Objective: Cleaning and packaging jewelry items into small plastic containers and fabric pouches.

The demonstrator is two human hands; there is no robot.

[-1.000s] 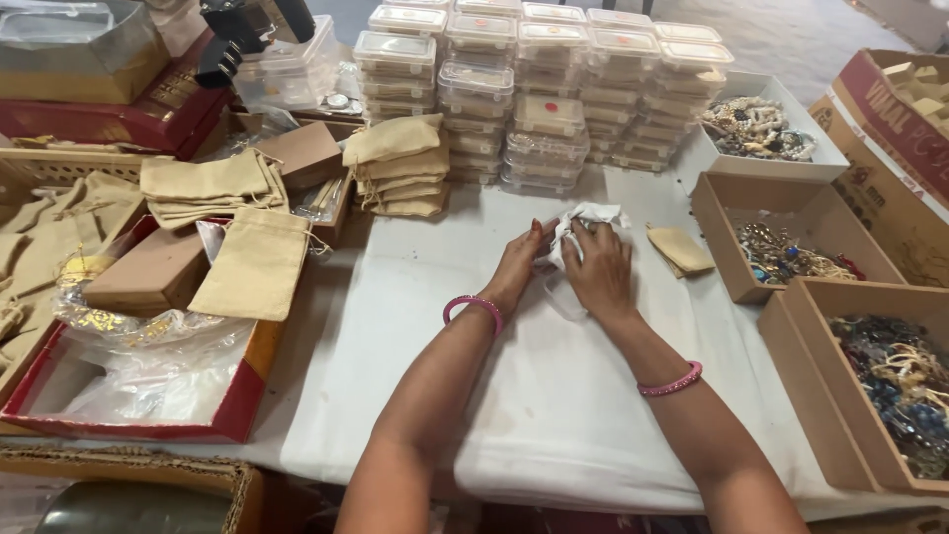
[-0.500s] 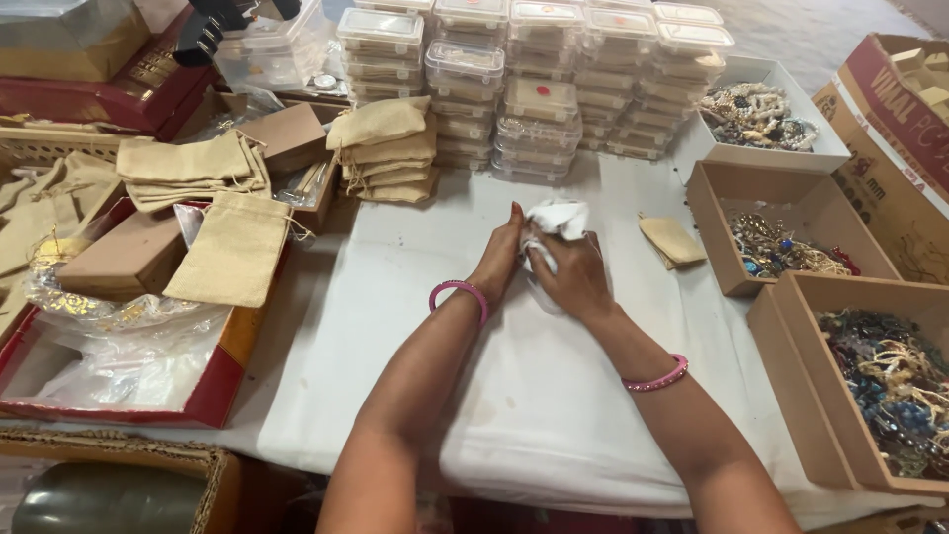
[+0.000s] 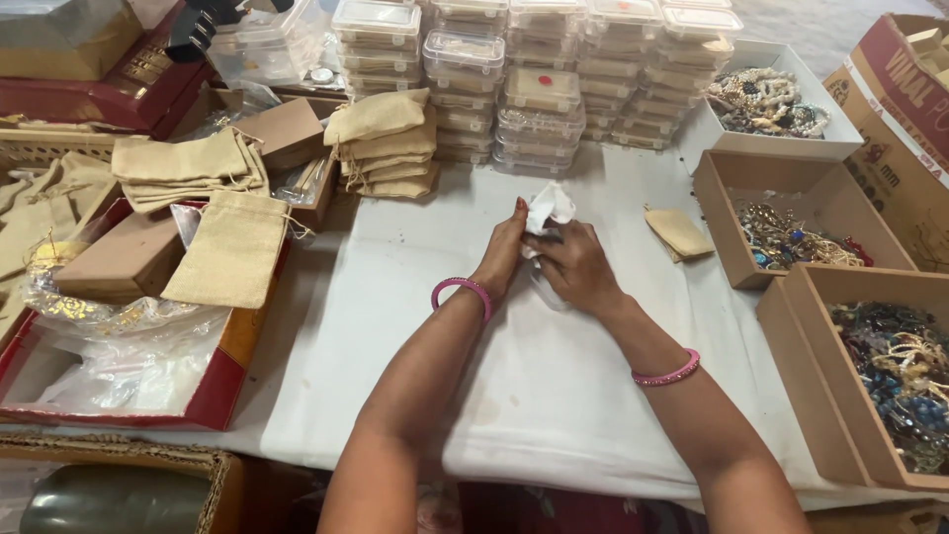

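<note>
Both hands meet over the middle of the white cloth-covered table (image 3: 395, 316). My left hand (image 3: 504, 252) and my right hand (image 3: 573, 267) together grip a crumpled piece of white tissue paper (image 3: 550, 206), which sticks up between the fingers. What the paper wraps is hidden by my fingers. Each wrist wears a pink bangle. A small tan cloth pouch (image 3: 678, 233) lies flat just right of my right hand.
Stacks of clear plastic lidded boxes (image 3: 514, 79) line the back. Tan pouches are piled at back left (image 3: 384, 143) and over a red tray (image 3: 232, 247). Open cardboard boxes of jewellery (image 3: 791, 232) (image 3: 905, 371) stand along the right.
The view has shifted slightly; my hands stay together on the paper, working it, with the paper now standing up a little more between my fingers.
</note>
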